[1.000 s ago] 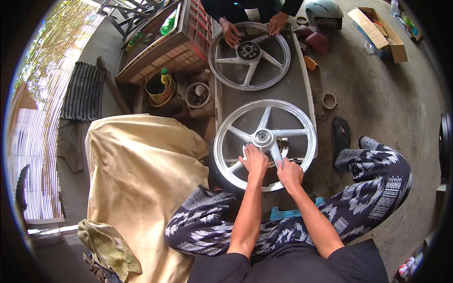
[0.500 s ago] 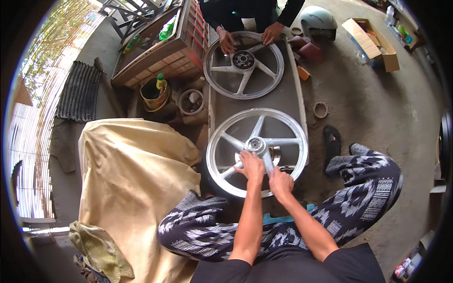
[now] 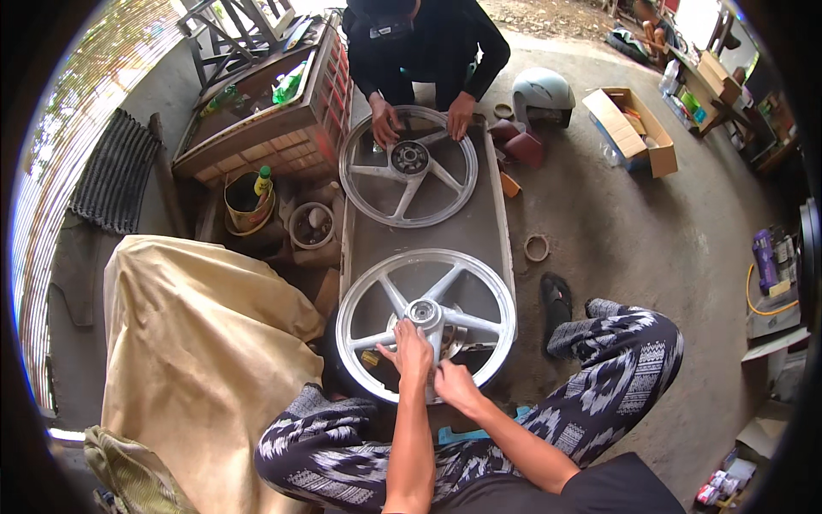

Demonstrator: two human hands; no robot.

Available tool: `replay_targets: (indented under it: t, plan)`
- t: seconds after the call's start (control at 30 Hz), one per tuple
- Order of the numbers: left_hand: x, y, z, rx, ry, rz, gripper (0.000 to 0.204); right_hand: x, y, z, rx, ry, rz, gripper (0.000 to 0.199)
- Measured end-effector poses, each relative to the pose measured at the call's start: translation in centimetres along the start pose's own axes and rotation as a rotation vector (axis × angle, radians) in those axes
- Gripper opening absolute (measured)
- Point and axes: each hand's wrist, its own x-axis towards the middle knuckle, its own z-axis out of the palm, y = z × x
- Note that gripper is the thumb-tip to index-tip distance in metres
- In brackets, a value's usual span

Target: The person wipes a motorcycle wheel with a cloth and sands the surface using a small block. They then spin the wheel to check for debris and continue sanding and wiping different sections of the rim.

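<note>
A silver spoked motorcycle wheel rim (image 3: 472,324) lies flat before me on the near end of a low bench. My left hand (image 3: 413,353) rests on the spoke pointing toward me, its fingers stretched up to the hub (image 3: 422,312) and its thumb spread aside. Farther down that spoke, close to the outer ring, my right hand (image 3: 458,385) is curled closed; whatever its fingers hold is hidden. A second wheel rim (image 3: 410,195) with a dark hub lies at the bench's far end, where a co-worker's two hands touch it.
Under my wheel shows a small yellow piece (image 3: 370,358). Left of the bench (image 3: 505,248) are a draped tan cover (image 3: 205,325), a bucket (image 3: 250,214) with a bottle, and a wooden crate (image 3: 274,137). To the right lie a helmet (image 3: 548,90), a cardboard box (image 3: 634,128) and a ring (image 3: 537,248).
My view has tilted upward, showing more of the co-worker. My right hand has slid slightly along the spoke toward the outer ring. The near wheel looks turned a little clockwise.
</note>
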Motion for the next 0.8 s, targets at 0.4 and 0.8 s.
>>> replay_targets:
  t: [0.4, 0.8]
  plan:
    - [1.3, 0.5, -1.1, -0.032, -0.100, -0.074, 0.054, 4.4, 5.3, -3.8, -0.515, 0.436, -0.127, 0.062]
    - [3.5, -0.6, -1.4, -0.022, -0.102, -0.036, 0.044, 8.3, 8.8, -4.8, -0.625, 0.232, -0.149, 0.037]
